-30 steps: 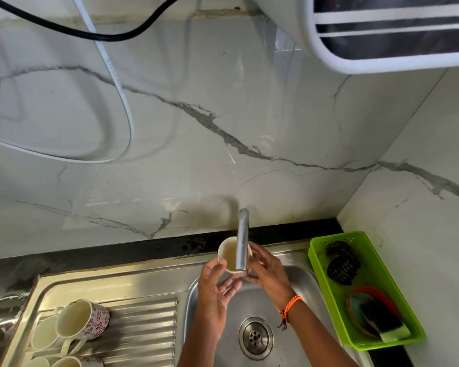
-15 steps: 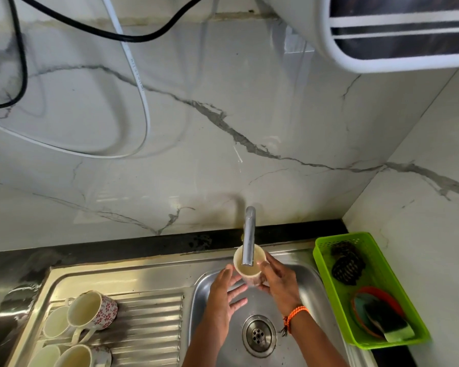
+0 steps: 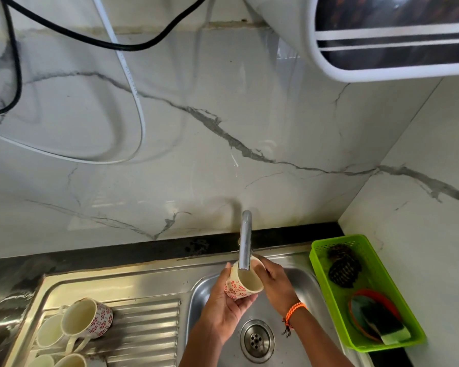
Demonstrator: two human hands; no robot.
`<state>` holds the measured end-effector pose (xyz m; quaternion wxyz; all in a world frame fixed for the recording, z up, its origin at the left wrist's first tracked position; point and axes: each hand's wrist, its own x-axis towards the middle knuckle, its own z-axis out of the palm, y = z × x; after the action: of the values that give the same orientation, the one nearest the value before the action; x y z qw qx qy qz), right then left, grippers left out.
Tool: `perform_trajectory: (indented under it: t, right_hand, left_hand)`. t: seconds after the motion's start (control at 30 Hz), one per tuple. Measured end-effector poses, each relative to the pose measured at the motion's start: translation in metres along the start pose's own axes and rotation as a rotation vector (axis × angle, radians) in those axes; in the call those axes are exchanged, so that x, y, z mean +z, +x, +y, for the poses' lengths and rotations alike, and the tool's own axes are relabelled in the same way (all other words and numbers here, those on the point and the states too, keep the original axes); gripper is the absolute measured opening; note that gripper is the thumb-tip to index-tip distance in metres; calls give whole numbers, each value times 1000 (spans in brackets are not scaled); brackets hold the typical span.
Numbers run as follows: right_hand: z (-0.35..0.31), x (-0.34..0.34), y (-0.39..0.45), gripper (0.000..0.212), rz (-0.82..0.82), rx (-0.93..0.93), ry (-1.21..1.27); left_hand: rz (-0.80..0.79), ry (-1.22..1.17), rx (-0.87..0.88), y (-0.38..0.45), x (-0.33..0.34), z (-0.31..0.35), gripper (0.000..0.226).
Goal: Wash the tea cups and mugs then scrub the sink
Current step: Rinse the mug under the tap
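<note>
Now both hands grip the cup (image 3: 243,283) — left hand (image 3: 223,311) cups it from below, right hand (image 3: 274,283) pinches rim — keep mouth under tap (image 3: 245,241) w/ slow turning.

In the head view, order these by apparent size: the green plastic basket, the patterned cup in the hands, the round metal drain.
1. Green plastic basket
2. Patterned cup
3. Round metal drain, close to the cup, so unsure.

Tap spout (image 3: 244,241) overhangs the basin; drain (image 3: 257,340) area lies open.
</note>
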<state>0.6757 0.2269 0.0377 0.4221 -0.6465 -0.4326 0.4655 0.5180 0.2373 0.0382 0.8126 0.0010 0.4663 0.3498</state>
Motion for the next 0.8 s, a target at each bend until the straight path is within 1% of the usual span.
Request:
perform_trajectory:
  t: [0.1, 0.17, 0.2, 0.27, 0.33, 0.37, 0.4, 0.47, 0.5, 0.57, 0.63, 0.7, 0.8]
  right_hand:
    - [4, 8, 6, 25, 51, -52, -295]
    - [-1, 17, 10, 25, 69, -91, -406]
    - [-5, 21, 10, 29, 66, -127, -439]
    - [-14, 30, 5, 48, 47, -223, -514]
    - [-23, 35, -8, 62, -36, -325, -629]
    - [-24, 35, -16, 64, -108, -381, -693]
    - [-22, 32, -22, 63, -175, -447, -749]
    - [-14, 20, -33, 55, -280, -584, -807]
    - [-8, 12, -36, 53, -321, -615, -811]
    - [2, -5, -41, 52, -337, -597, -804]
    - [12, -16, -41, 52, -256, -533, -808]
    - [17, -19, -33, 51, -175, -449, -779]
    - [10, -12, -15, 55, -190, -300, -688]
  left_hand:
    - [37, -60, -1, 6, 0, -4, 66]
    - [39, -52, 14, 9, 2, -8, 64]
    - [27, -39, 34, 10, 3, -11, 61]
    - [-10, -29, 107, 11, 6, -16, 56]
    - [-39, -63, 168, 15, 4, -18, 56]
    - [-48, -97, 180, 16, 1, -18, 56]
    - [-47, -131, 187, 18, -1, -17, 56]
    - [-26, -155, 199, 21, -8, -15, 65]
    - [-17, -160, 201, 23, -12, -15, 69]
    - [14, -183, 192, 25, -17, -12, 71]
    - [30, -212, 181, 22, -17, -11, 68]
    - [7, -214, 152, 17, -11, -12, 65]
    - [-13, -202, 127, 13, -5, -19, 67]
